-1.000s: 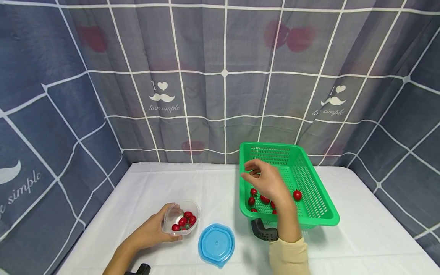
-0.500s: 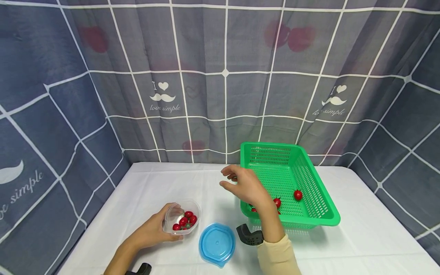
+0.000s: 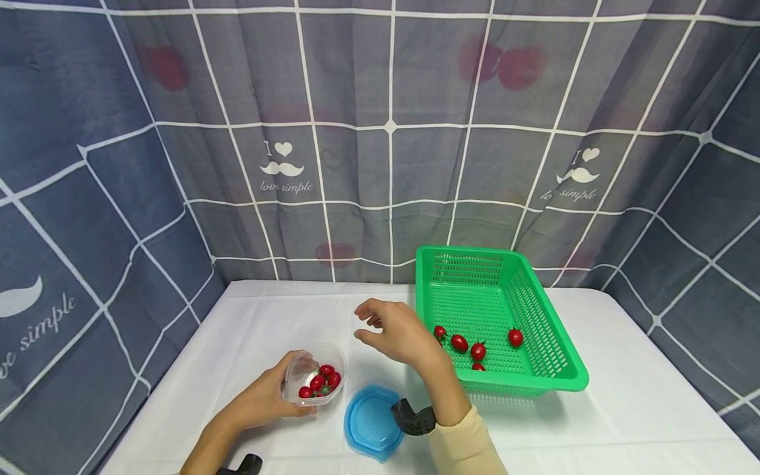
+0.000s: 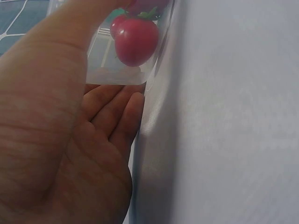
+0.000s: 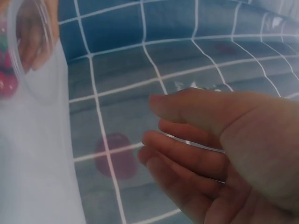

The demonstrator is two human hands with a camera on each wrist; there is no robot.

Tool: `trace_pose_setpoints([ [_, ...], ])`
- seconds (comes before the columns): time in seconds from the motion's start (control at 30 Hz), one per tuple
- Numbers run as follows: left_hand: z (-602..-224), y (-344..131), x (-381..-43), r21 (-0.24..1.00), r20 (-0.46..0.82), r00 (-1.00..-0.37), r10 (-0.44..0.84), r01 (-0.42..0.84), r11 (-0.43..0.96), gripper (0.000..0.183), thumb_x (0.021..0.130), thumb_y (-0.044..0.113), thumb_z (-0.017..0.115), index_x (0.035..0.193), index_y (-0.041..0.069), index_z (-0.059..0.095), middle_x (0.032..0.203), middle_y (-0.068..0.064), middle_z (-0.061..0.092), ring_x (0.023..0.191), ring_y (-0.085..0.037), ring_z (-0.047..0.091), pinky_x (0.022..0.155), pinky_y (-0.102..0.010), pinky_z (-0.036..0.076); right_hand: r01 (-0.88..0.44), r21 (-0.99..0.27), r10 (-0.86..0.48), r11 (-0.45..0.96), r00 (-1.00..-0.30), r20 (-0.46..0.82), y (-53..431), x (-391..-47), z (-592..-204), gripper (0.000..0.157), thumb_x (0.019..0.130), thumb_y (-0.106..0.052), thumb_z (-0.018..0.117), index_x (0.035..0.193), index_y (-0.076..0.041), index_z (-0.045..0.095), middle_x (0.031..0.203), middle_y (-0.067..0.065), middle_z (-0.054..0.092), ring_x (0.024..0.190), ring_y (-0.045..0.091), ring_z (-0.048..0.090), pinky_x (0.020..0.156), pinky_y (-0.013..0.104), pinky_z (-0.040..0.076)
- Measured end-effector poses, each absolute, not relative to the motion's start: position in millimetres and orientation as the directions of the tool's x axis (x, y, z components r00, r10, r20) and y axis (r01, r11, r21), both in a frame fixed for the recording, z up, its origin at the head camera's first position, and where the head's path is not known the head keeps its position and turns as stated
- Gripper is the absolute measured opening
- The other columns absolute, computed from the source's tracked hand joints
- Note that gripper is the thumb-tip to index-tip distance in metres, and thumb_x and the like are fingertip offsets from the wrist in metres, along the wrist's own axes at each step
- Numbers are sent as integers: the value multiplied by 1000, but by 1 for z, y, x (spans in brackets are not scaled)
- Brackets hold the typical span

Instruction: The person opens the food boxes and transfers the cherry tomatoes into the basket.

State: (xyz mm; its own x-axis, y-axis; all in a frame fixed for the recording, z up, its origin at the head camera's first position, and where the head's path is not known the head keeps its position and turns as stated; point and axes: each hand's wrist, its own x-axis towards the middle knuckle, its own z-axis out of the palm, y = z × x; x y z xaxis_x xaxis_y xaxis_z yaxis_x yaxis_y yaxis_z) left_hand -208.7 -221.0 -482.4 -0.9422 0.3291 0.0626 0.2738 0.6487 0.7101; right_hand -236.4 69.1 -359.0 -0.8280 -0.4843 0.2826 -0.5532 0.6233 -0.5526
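In the head view my left hand [image 3: 264,399] grips a small clear plastic container [image 3: 334,353] from its left side, thumb at the front and fingers behind. Several cherry tomatoes [image 3: 318,382] lie inside it; a red one [image 4: 136,42] shows large through the wall in the left wrist view. My right hand [image 3: 394,333] hovers between the container and the green basket [image 3: 552,330], fingers loosely bent. A gap shows between thumb and fingers in the right wrist view, with nothing visible there. Several more cherry tomatoes [image 3: 459,343] lie in the basket, partly behind my right forearm.
A blue lid [image 3: 373,422] lies on the white tablecloth [image 3: 285,310] at the front, its right edge overlapped by the black wrist mount [image 3: 413,417]. Grey-blue checked curtains [image 3: 350,165] enclose the back and both sides.
My right hand has travelled left from above the basket to beyond its left rim, uncovering tomatoes there. The left hand and the container have stayed put.
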Motion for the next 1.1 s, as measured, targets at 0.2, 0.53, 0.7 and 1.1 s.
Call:
trace_pose_setpoints([
  [0.2,-483,-222,-209,707,65,-943,328,275,652,97,68,49,95,145,18,44,133,5,65,131,-29,55,106,-61,44,-584,-534,-547,611,-799,249,52,-233,-365,29,94,-20,77,120,-10,71,113,4,75,102,22,71,88,32,57],
  [0.53,-481,-223,-207,715,46,-941,336,266,647,100,70,48,94,148,16,41,137,0,62,127,-28,57,102,-54,48,-632,-445,-632,634,-756,172,22,-229,-381,28,92,-22,79,117,-13,73,109,-2,76,97,9,69,85,23,54],
  [0.7,-481,-223,-208,721,33,-936,350,264,640,99,72,47,93,149,19,39,135,-2,62,122,-24,58,97,-46,51,-661,-398,-666,636,-731,148,11,-225,-391,28,91,-21,81,116,-12,74,106,-2,77,93,6,69,81,21,53],
  [1.1,-479,-224,-207,736,21,-936,351,252,628,96,72,45,93,149,21,40,137,-6,60,121,-26,57,95,-47,50,-620,-420,-643,662,-759,107,-10,-215,-408,16,85,-11,84,98,-9,75,72,-9,67,61,3,52,58,17,45],
])
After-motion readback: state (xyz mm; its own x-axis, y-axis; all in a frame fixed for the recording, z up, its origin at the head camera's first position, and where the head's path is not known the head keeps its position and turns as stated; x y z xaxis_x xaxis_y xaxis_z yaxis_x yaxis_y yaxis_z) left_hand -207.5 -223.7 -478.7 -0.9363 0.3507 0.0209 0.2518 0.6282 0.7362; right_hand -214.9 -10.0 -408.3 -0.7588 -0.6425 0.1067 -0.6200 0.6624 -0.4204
